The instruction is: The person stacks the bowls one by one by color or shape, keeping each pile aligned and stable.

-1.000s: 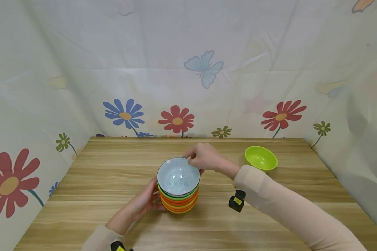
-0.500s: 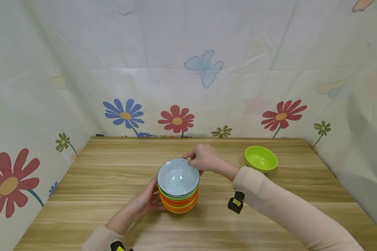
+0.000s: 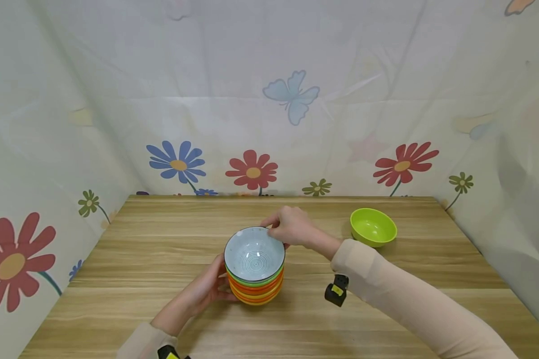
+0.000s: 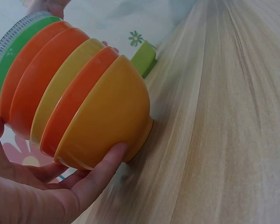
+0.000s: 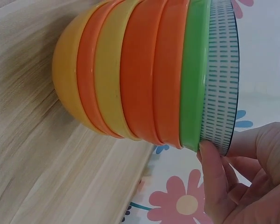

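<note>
A stack of nested bowls (image 3: pixel 256 295) stands on the table, with a pale blue-grey bowl (image 3: pixel 254 252) on top. Dashes pattern the outside of this top bowl (image 5: pixel 221 79). Beneath it come a green bowl (image 5: pixel 196 74), then several orange and yellow ones. My right hand (image 3: pixel 292 227) pinches the top bowl's far right rim between thumb and fingers. At the stack's left side, my left hand (image 3: pixel 204 289) cups the bowls. In the left wrist view one finger lies against the lowest, yellow-orange bowl (image 4: pixel 109 109), and the hand reaches up to the green one.
A lime-green bowl (image 3: pixel 374 228) sits apart at the back right of the wooden table (image 3: pixel 184 219). Behind the table hangs a white cloth (image 3: pixel 341 124) printed with flowers and a butterfly, and it also closes off both sides.
The top bowl and my right hand have sunk very slightly since a second ago. My left hand stays in place against the stack.
</note>
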A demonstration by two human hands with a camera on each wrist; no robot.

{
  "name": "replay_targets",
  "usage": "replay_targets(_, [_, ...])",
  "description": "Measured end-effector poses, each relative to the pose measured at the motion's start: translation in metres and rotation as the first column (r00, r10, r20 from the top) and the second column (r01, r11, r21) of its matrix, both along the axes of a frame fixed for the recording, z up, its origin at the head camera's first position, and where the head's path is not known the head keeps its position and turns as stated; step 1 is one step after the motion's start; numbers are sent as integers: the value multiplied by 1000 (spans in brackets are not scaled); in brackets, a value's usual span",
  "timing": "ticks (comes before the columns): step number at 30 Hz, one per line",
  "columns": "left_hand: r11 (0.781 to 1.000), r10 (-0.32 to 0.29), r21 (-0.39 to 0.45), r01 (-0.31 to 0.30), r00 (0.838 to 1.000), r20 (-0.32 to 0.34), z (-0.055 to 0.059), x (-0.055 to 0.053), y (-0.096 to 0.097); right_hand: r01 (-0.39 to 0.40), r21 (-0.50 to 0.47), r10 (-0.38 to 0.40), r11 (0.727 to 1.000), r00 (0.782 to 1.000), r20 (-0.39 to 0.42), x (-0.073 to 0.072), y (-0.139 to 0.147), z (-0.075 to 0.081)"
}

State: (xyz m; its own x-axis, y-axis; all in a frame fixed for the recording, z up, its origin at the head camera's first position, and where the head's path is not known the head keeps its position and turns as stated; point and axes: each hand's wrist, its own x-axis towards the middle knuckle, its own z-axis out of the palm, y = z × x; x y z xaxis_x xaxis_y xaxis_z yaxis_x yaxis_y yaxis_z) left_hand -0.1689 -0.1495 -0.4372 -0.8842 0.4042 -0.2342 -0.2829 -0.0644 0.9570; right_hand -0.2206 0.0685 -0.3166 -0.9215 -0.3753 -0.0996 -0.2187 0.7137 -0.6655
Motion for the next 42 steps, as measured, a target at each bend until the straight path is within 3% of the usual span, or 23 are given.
replay_targets(22, [1000,-3,8,3,1000,-5,0,0,0,43,-33,-42,999,999,16,1,0,-4])
replay_targets(42, [1000,5,12,-5,1000,-1,2,1,2,48,-17,-49,999,998,-29,1,1,-9])
